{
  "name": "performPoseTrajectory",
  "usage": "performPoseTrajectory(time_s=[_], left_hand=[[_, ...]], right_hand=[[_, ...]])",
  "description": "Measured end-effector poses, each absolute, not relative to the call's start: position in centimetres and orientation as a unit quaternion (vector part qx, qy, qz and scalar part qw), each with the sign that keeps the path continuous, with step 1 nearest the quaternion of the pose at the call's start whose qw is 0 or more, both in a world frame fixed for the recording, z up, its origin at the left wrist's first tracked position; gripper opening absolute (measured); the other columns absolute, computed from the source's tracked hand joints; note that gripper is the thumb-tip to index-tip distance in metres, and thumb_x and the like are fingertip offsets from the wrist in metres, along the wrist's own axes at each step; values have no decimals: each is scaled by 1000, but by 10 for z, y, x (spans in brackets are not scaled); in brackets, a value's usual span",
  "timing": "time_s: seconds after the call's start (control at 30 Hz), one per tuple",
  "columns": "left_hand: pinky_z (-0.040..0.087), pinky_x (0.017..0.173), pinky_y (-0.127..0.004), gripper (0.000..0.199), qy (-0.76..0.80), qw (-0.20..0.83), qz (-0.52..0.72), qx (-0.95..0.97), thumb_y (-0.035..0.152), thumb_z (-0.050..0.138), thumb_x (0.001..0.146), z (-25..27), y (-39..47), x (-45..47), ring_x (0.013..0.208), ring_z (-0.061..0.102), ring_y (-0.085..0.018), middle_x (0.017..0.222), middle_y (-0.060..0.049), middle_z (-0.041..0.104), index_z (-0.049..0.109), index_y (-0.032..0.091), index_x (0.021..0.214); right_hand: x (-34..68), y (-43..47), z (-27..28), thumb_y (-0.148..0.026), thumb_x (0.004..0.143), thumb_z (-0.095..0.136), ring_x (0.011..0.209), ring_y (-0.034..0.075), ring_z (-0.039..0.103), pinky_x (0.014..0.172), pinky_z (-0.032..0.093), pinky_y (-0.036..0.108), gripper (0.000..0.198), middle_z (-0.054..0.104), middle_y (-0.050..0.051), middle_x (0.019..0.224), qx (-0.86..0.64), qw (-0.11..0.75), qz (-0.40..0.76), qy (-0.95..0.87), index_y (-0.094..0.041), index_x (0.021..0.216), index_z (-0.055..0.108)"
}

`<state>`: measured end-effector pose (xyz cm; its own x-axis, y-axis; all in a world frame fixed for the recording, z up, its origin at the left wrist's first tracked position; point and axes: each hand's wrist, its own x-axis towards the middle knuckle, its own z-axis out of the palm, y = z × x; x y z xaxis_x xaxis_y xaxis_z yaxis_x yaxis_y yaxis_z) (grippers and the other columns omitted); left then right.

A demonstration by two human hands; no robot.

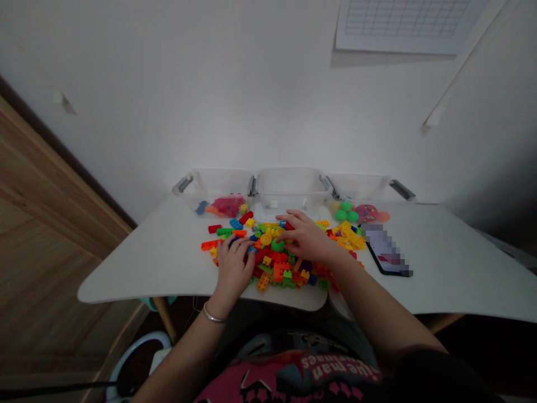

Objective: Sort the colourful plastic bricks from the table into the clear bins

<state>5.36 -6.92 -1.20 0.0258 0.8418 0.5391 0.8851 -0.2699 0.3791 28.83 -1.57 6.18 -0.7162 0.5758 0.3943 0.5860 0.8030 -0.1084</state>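
A heap of colourful toy building bricks (281, 271) lies spread over the middle of the white table. On the heap's left side rests my left hand (235, 263), fingers bent and apart among blue and orange bricks, with a silver bangle at the wrist. My right hand (308, 238) reaches across the heap from the right, its fingers spread. One of its lower fingertips touches or nearly touches a round green piece (277, 245); no firm grip shows. Beside that piece sits a round yellow one (265, 239).
Three clear plastic bins stand along the wall: a left bin (222, 182) with pink and blue pieces at it, a middle bin (293, 182), and a right bin (363, 184) near green balls (346, 212). A phone (388, 252) lies on the white table (168, 263) at right.
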Motion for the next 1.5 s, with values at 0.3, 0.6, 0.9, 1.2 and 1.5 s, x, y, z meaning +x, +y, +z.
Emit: performPoseTrajectory(time_s=[0.3, 0.6, 0.9, 1.2, 1.5], left_hand=[[30, 112, -58, 27, -601, 31, -348, -719, 30, 49, 92, -13, -69, 53, 128, 43, -32, 121, -5, 70, 69, 24, 108], [30, 111, -58, 27, -599, 28, -347, -721, 31, 48, 92, -12, -69, 54, 128, 43, -32, 121, -5, 69, 70, 25, 108], [31, 111, -57, 26, -598, 31, -356, -717, 31, 49, 92, -12, -69, 54, 128, 44, -33, 119, -5, 70, 70, 25, 106], [29, 112, -60, 26, -605, 22, -356, -712, 30, 49, 91, -13, -69, 54, 129, 43, -33, 119, -6, 70, 69, 25, 107], [28, 113, -60, 26, -606, 23, -349, -715, 29, 49, 91, -12, -70, 53, 130, 43, -34, 119, -6, 70, 70, 23, 107]], right_hand=[[273, -14, 58, -16, 70, 78, 142, 35, 36, 115, 36, 53, 40, 51, 13, 146, -331, 133, -39, -933, -21, 110, 72], [269, -9, 51, -15, 69, 79, 142, 34, 36, 114, 36, 53, 42, 51, 16, 145, -334, 135, -41, -932, -17, 110, 69], [289, -13, 58, -17, 73, 67, 110, 27, 57, 99, 45, 44, 35, 67, 10, 114, -368, 261, -4, -892, -19, 107, 62], [359, 27, 80, -36, 76, 61, 90, 24, 56, 84, 46, 40, 38, 63, 8, 102, -521, 521, -86, -671, -20, 110, 56], [428, 74, 70, -38, 69, 62, 103, 33, 56, 101, 32, 55, 43, 68, 14, 97, -762, 403, -131, -489, -15, 106, 66]])
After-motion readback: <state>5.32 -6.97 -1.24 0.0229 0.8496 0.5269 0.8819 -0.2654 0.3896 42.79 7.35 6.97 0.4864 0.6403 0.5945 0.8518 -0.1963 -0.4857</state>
